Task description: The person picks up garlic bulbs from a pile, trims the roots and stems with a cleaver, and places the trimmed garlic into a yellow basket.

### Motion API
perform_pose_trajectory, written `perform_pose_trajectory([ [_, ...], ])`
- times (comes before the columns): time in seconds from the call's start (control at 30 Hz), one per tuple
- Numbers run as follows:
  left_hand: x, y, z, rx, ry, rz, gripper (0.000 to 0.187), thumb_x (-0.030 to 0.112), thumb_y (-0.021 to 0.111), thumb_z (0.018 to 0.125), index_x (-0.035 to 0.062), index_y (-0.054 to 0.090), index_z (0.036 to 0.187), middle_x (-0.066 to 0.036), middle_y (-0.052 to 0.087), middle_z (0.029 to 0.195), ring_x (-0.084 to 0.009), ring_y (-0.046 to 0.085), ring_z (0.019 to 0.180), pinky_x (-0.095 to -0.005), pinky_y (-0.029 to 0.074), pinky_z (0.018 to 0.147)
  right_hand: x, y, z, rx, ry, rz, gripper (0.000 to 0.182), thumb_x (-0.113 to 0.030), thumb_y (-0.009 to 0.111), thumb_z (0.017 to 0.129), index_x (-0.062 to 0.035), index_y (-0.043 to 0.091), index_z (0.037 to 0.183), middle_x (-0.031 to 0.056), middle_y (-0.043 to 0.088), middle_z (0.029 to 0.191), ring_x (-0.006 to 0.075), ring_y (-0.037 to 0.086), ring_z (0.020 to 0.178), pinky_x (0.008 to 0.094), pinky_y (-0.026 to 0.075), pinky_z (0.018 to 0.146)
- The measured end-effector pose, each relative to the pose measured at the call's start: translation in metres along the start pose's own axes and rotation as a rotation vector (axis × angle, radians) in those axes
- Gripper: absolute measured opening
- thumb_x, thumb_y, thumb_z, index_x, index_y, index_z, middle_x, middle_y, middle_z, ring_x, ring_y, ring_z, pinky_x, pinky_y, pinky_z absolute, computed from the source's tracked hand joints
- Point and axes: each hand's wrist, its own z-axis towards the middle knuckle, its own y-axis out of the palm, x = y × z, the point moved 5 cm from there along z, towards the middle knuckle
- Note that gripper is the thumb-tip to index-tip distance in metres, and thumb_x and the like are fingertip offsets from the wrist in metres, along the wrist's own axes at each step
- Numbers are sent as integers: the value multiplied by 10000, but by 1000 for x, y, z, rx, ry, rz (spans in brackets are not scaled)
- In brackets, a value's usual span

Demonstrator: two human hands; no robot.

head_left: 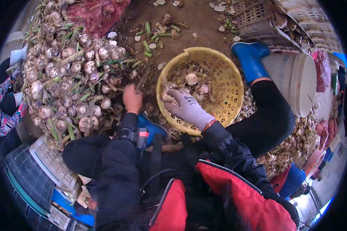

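My left hand is bare and closed in front of the garlic heap, with dry stalks against its fingers. What it grips, if anything, is hidden. A grey-white glove covers my right hand, which is over the left side of a yellow plastic basket. Its thumb and fingers bend round a garlic bulb near the rim. Several more bulbs, such as a pale garlic bulb, lie in the basket beyond the glove. The heaped garlic is dirt-covered and partly still on stalks.
Cut green stalks and peel litter the dirt floor. A red mesh sack lies behind the heap. My blue boots flank the basket. A white bucket and plastic crates stand at right. Another person's patterned sleeve shows far left.
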Motion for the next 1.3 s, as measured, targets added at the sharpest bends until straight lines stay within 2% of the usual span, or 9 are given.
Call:
perform_pose_trajectory([
  [0.17,-37,-61,40,501,-40,261,280,123,679,695,-18,628,930,-232,543,1093,-395,496,1037,-459,389,880,-2,2,4,-3,-12,-1,481,-322,591,827,-31,507,1200,215,539,1140,363,501,1104,414,395,944],
  [0.3,-92,-37,64,35,-426,-111,332,253,716,671,21,663,903,-255,559,1111,-393,526,1046,-466,415,894,-2,3,5,-52,50,16,477,-320,594,825,-32,508,1195,215,538,1145,364,503,1101,415,397,942],
  [0.37,-73,-37,59,230,-248,243,353,282,712,672,38,671,923,-238,561,1126,-397,535,1038,-439,434,889,-5,3,8,-21,7,5,474,-318,593,824,-29,509,1191,216,539,1147,367,506,1100,416,398,939],
  [0.73,7,-29,11,159,-134,-254,326,109,656,651,-29,618,945,-188,646,848,-364,616,793,-391,475,750,-6,4,5,8,-63,29,516,-333,595,835,-11,482,1221,210,544,1152,332,522,1093,392,405,930],
  [0.8,48,-59,-19,117,-68,-537,285,64,639,666,-23,622,938,-103,668,813,-182,618,711,-317,474,694,-10,7,4,25,-61,77,538,-341,598,841,-9,466,1243,194,550,1154,303,528,1095,379,407,930],
  [0.87,84,-66,-54,-82,-107,-799,199,19,606,700,-13,621,897,-21,623,766,-105,560,682,-265,445,627,-15,10,1,118,-10,869,604,-326,636,832,4,411,1286,156,565,1170,274,496,1146,392,379,967],
  [1.03,132,-94,-107,-102,244,-631,179,16,607,691,-6,592,868,-55,594,721,-125,547,655,-281,451,625,-32,-15,-6,-79,-15,1209,507,-139,615,848,-75,394,1300,36,561,1076,107,549,988,249,452,846],
  [1.2,169,-136,-125,359,665,-218,230,3,668,596,28,564,799,-109,570,806,-287,563,734,-357,459,640,-54,-25,-26,-239,-294,1057,581,-45,637,794,-78,330,1286,62,545,1083,139,533,1010,294,463,877],
  [1.3,175,-138,-132,278,715,-146,241,2,646,531,33,516,732,-118,525,787,-335,532,762,-417,428,606,-56,-37,-38,-58,-487,650,633,-144,748,705,-59,385,1217,124,585,1086,213,580,1006,332,483,850],
])
